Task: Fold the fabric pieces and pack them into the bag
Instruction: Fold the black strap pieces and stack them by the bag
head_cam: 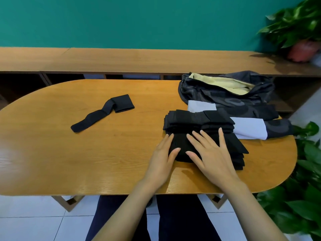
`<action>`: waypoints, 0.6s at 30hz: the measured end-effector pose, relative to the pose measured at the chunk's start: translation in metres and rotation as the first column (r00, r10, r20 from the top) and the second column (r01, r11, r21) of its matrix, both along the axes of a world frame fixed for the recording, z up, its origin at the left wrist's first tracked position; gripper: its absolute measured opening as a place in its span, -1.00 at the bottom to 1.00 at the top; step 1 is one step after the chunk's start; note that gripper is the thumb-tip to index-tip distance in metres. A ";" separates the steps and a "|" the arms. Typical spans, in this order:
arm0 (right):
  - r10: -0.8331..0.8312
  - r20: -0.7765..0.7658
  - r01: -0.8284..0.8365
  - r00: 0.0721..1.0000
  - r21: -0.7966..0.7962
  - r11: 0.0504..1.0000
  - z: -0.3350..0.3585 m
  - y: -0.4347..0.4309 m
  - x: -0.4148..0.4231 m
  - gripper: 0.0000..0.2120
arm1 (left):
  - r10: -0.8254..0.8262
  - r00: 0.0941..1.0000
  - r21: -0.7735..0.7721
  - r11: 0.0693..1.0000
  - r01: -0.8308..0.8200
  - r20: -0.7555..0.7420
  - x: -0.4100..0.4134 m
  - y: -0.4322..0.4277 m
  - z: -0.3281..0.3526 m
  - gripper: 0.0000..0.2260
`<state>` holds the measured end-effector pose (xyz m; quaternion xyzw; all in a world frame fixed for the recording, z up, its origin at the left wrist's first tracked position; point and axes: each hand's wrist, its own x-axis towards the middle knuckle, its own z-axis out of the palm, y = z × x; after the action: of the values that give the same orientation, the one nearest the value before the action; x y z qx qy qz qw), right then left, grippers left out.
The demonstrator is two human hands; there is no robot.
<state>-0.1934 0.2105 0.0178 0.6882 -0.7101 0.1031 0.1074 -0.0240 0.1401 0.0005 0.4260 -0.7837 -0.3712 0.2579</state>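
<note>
Your left hand [163, 154] flat at the left edge of the folded black stack [196, 121], fingers straight and together, your right hand [212, 153] pressing on top, fingers spread, open bag [225, 94] just behind, one unfolded piece [104, 113] well left on the tabletop [86, 162]

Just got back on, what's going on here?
A person presses on a stack of folded black fabric at the right end of the table: the left hand rests against its left edge, the right hand lies flat on top, fingers straight. One black strip lies apart to the left, only partly folded. The dark bag sits open behind the stack, yellow lining showing; no black fabric shows inside it.
</note>
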 end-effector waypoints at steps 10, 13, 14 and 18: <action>-0.017 -0.065 0.014 0.998 -0.038 0.999 0.000 -0.011 0.014 -0.40 | 0.142 0.969 0.234 0.968 -0.092 -0.203 0.007 -0.004 0.005 -0.50; -0.016 -0.072 0.015 0.997 -0.007 1.000 -0.004 -0.015 0.015 -0.39 | 0.121 0.974 0.313 0.948 -0.057 -0.190 0.008 -0.004 0.003 -0.49; -0.019 -0.070 0.019 0.997 -0.005 1.000 -0.005 -0.015 0.016 -0.40 | 0.109 0.977 0.321 0.946 -0.045 -0.184 0.008 -0.004 0.002 -0.48; -0.022 -0.029 0.021 0.999 -0.030 0.999 -0.008 -0.013 0.020 -0.44 | 0.082 0.978 0.257 0.966 -0.030 -0.193 0.011 -0.005 0.004 -0.59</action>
<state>-0.1733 0.1980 0.0095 0.6803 -0.7141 0.1024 0.1293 -0.0132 0.1351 0.0044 0.4376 -0.6874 -0.5018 0.2902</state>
